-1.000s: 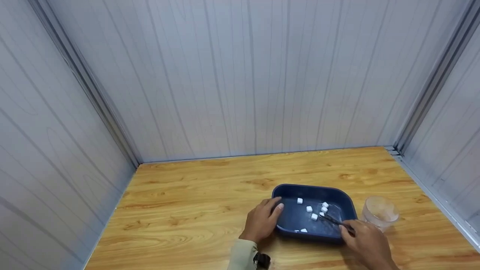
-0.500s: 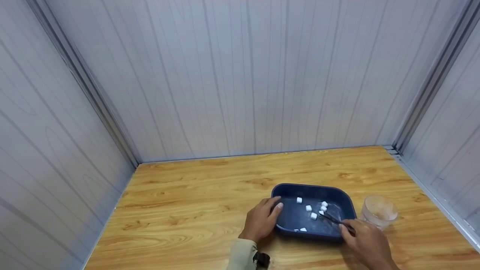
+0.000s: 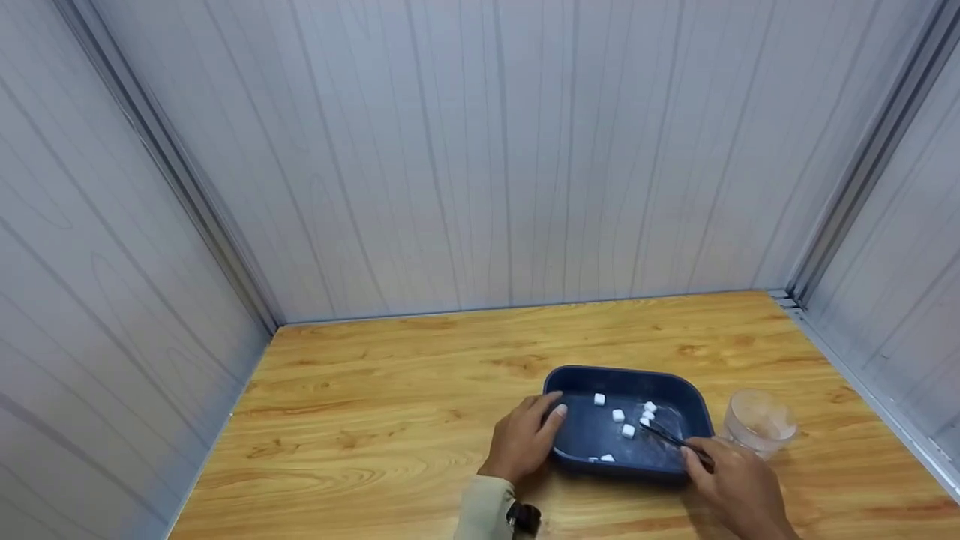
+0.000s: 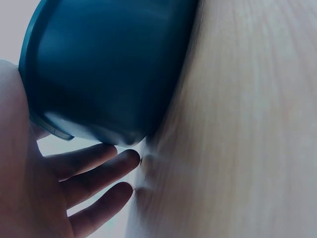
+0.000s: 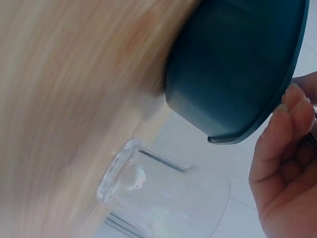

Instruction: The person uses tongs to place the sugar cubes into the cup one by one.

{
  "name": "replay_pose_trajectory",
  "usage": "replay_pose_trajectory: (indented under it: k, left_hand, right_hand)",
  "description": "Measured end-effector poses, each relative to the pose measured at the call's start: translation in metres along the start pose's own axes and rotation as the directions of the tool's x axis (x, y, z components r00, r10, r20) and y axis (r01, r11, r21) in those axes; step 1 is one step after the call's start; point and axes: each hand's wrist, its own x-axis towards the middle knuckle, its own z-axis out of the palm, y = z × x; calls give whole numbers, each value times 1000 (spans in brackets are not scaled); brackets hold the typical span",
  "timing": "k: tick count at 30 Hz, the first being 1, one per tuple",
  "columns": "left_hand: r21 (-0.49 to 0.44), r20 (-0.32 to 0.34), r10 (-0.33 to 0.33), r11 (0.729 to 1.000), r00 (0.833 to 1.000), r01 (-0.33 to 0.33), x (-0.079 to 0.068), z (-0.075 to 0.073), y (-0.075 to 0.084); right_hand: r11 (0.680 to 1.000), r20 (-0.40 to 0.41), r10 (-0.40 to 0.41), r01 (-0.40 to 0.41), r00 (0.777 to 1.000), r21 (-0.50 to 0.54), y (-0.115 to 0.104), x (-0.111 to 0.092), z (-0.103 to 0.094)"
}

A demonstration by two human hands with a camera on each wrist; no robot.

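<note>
A dark blue tray [image 3: 577,433] with raised walls stands on the table, holding several small white cubes [image 3: 618,415]. My left hand [image 3: 519,441] grips its left rim; the thumb reaches over the inside, while in the left wrist view the lower fingers [image 4: 101,176] are spread outside the wall. In my right hand [image 3: 733,480], over the right front rim, are black tweezers [image 3: 666,433]. Their tips touch or nearly touch a white cube [image 3: 645,423] beside two others; whether they pinch it cannot be made out. The right wrist view shows these fingers [image 5: 275,131] curled at the rim.
A clear cup [image 3: 759,422] stands right of the tray, close to my right hand. Something white [image 5: 132,177] shows at its bottom in the right wrist view. Pale panel walls [image 3: 480,165] enclose the wooden table [image 3: 360,405] at the back and sides.
The tweezer tips and the cube at them have shifted slightly away from me, closer to the two neighbouring cubes. My left hand and the tray look unmoved.
</note>
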Motion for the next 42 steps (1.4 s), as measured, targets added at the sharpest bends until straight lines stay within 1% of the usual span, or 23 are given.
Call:
replay_pose_trajectory:
  k: [9,14,16,21,23,26,30,33,38,42]
  left_hand:
    - [-7,-6,3,1000,1000,-3,1,0,1]
    - [-8,-9,2,1000,1000,-2,1,1,0]
    - [-11,-9,1,1000,1000,-1,1,1,0]
    - [-5,-10,12,1000,1000,-12,0,0,-1]
    - [1,-9,14,1000,1000,-14,0,0,-1]
    - [4,-9,10,1000,1000,-10,0,0,-1]
    - [3,-11,5,1000,1000,-5,-1,1,-2]
    - [2,-14,2,1000,1000,-2,-1,1,-1]
    - [0,-14,-2,1000,1000,2,-1,0,-1]
    - [-8,-9,0,1000,1000,0,0,0,0]
  right_hand:
    - [998,38,60,-60,998,21,-2,4,-6]
    - [998,24,59,-60,998,23,-2,5,-9]
    - [998,1,49,-49,999,26,-1,4,-9]
    - [999,-90,-29,32,996,34,2,2,-8]
    - [998,-105,-49,52,993,31,2,2,-8]
    - [999,-96,-45,47,994,26,3,2,-10]
    - [1000,-64,-16,17,998,18,3,4,-14]
    - [1000,-55,-6,7,998,15,3,7,-18]
    - [1000,-65,-16,18,998,22,2,8,-21]
    - [1000,-67,-5,7,998,27,2,6,-22]
